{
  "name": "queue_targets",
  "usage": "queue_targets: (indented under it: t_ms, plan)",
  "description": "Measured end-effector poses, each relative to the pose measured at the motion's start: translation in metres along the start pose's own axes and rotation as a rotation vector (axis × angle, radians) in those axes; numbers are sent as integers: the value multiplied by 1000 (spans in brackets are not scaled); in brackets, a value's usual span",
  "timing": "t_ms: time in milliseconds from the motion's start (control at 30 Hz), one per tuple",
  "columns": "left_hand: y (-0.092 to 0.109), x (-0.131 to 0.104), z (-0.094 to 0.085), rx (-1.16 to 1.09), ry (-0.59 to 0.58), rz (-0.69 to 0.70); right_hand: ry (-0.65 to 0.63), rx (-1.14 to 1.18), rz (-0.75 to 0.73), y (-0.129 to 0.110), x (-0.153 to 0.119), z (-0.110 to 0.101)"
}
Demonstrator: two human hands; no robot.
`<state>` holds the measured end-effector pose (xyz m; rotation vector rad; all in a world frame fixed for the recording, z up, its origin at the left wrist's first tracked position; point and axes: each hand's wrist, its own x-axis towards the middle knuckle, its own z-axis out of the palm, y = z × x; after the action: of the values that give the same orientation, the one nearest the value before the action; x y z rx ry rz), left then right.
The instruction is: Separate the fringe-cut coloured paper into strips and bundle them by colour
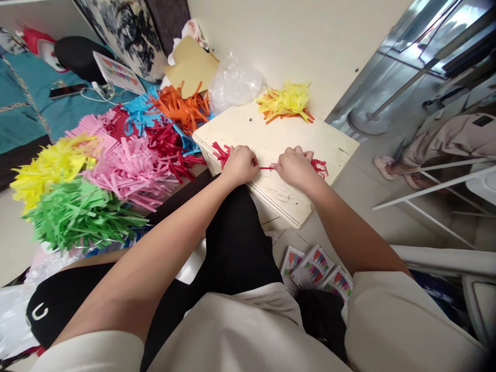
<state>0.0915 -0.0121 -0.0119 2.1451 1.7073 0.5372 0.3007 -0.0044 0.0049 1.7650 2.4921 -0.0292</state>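
matt paper on a smooth, scuffed tabletop [279,137]
the red tassel [266,168] looks like thin matt paper, ragged at its cut ends; the green heap [83,214], pink heap [132,170] and orange heap [180,106] have the same dry, papery look, rough with loose strips. the tabletop seems painted, pale with a low sheen, scratched and specked. behind it, the bag [234,82] is clear plastic, glossy and crinkled, while the card [194,62] is flat, matt board. the packs [313,266] have a smooth printed face. trousers [240,237] and shirt [232,330] are matt cloth, the shirt softly creased.
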Motion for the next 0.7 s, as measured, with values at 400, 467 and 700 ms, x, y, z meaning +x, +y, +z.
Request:
queue_targets:
  t_ms: [400, 467, 700]
  plan:
    - [4, -5, -8, -4, -29, 46, 12, 74, 49, -1, -4, -6]
    - [6, -6, -9, 37, -42, 73, 3, 101, 66, -1, -3, -7]
    - [12, -14, -10, 132, -31, 173, -14, 172, 84, 1, 6, -3]
